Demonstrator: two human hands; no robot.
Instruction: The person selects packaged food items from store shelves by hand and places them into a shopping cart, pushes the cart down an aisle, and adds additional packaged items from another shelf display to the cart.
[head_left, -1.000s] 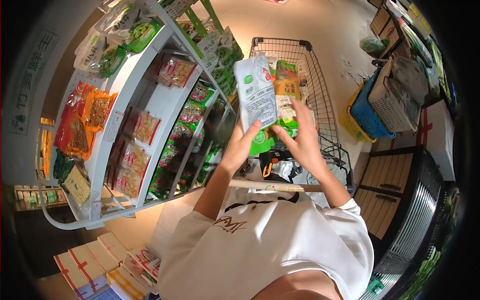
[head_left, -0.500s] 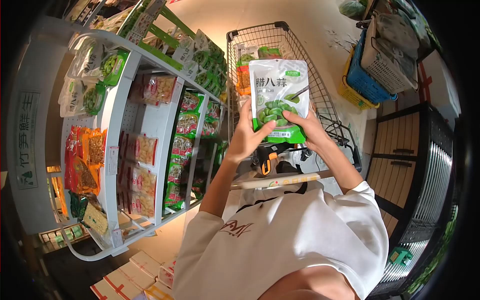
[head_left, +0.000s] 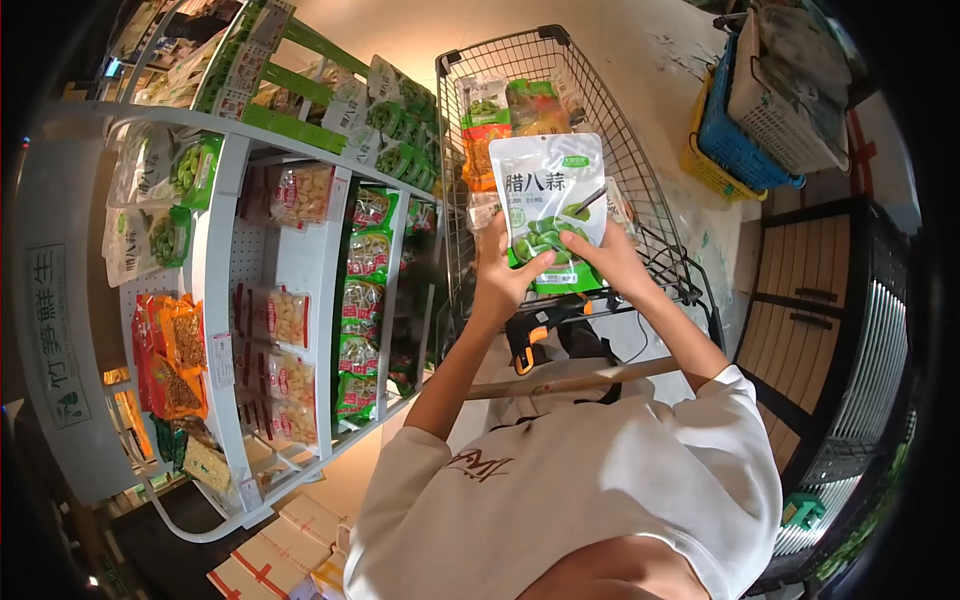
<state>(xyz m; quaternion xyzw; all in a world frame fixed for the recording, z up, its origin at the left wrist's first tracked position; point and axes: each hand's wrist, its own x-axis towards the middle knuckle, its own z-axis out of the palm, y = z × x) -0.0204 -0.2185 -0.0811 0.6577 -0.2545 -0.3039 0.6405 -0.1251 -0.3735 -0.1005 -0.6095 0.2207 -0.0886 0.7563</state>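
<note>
The pouch (head_left: 548, 205), white above and green below, was located just above the centre of the frame, with its printed front turned toward the camera and its top edge pointing toward the top of the frame. It was supported by both hands over the near part of the wire cart (head_left: 503, 56).

Left hand (head_left: 505, 265): pinched the lower left edge of the pouch, thumb laid across the front. Right hand (head_left: 612, 258): pinched the lower right edge, thumb tip on the printed green picture. The remaining fingers of both hands were mostly hidden behind the pouch.

The cart occupied the upper centre of the frame. Beyond the held pouch it contained a white-and-green pack (head_left: 486, 100), an orange pack (head_left: 479, 160) and a green-and-yellow pack (head_left: 535, 105). The handle bar (head_left: 570, 382) crossed the frame below the hands.

A white shelf unit (head_left: 220, 255) stood at the left of the frame. It carried white-and-green pouches (head_left: 150, 240) at upper left, red and orange packets (head_left: 172, 355) lower down, red-labelled clear packs (head_left: 290, 380) and green packs (head_left: 362, 300). Yellow (head_left: 712, 165), blue (head_left: 740, 120) and white (head_left: 775, 115) baskets were at upper right.
</note>
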